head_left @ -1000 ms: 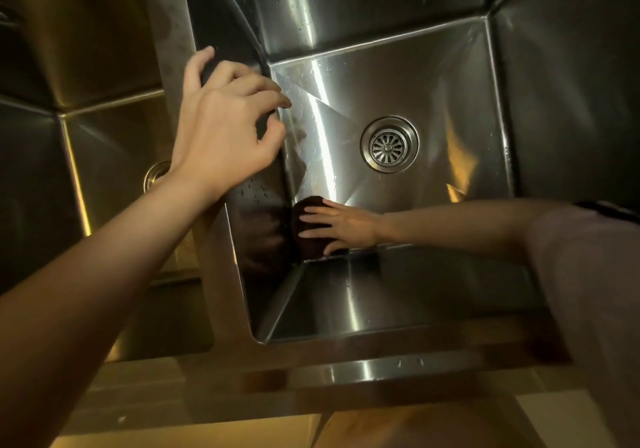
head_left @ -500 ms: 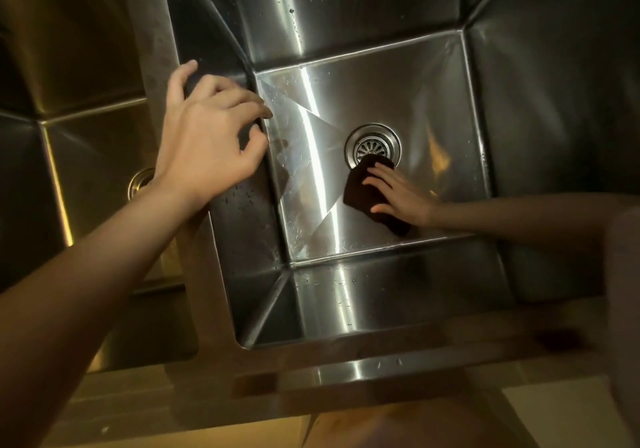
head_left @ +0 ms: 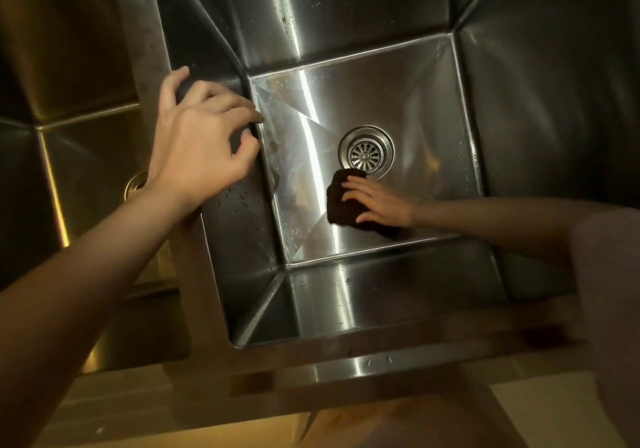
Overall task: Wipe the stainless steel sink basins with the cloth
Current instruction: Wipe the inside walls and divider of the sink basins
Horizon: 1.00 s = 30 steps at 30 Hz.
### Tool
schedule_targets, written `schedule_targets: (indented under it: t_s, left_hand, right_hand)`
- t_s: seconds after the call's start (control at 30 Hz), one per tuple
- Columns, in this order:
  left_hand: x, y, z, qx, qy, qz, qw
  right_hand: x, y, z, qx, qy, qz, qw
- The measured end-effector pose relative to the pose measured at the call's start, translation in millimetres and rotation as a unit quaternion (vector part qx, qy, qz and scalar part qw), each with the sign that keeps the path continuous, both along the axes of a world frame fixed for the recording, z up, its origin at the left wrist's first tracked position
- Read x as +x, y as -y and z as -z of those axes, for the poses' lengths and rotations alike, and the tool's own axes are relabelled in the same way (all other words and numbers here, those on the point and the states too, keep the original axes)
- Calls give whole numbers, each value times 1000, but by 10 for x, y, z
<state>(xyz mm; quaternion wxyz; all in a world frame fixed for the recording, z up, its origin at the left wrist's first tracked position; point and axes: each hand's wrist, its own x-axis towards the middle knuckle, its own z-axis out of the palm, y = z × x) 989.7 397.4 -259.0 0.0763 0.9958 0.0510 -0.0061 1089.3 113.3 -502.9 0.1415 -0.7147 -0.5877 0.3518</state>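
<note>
Dark cloth (head_left: 346, 201) under flat, open right-hand grip (head_left: 379, 201).

A dark brown cloth (head_left: 346, 201), bunched and crumpled, lies flat on the floor of the right-hand stainless steel basin (head_left: 408, 94), just on the near side of the round drain strainer (head_left: 366, 151) and touching its rim. The basin is deep and square, its brushed walls catching bright streaks of light and beaded with water droplets on the far and left walls. A narrow steel divider (head_left: 145, 45) separates it from the left basin (head_left: 86, 156), which sits in a yellowish glow, its own drain (head_left: 136, 184) partly visible.
</note>
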Motion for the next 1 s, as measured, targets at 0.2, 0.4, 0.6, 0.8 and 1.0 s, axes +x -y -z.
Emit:
schedule_targets:
  t_s: [0.2, 0.4, 0.6, 0.8, 1.0]
  left_hand:
    - [-10, -4, 22, 5, 1, 3, 1000]
    - [10, -17, 29, -2, 1, 3, 1000]
    - [-3, -8, 11, 1, -1, 1, 1000]
    - [14, 5, -23, 0, -19, -9, 1000]
    - [9, 48, -67, -8, -25, -12, 1000]
  right_hand:
    - [126, 405, 10, -27, 37, -102, 994]
    - [-391, -19, -12, 20, 28, -177, 984]
    - [-459, -551, -82, 5, 69, -24, 997]
    - [-516, -465, -268, -152, 50, 235, 959]
    - [-660, -728, -538, -185, 42, 303, 934]
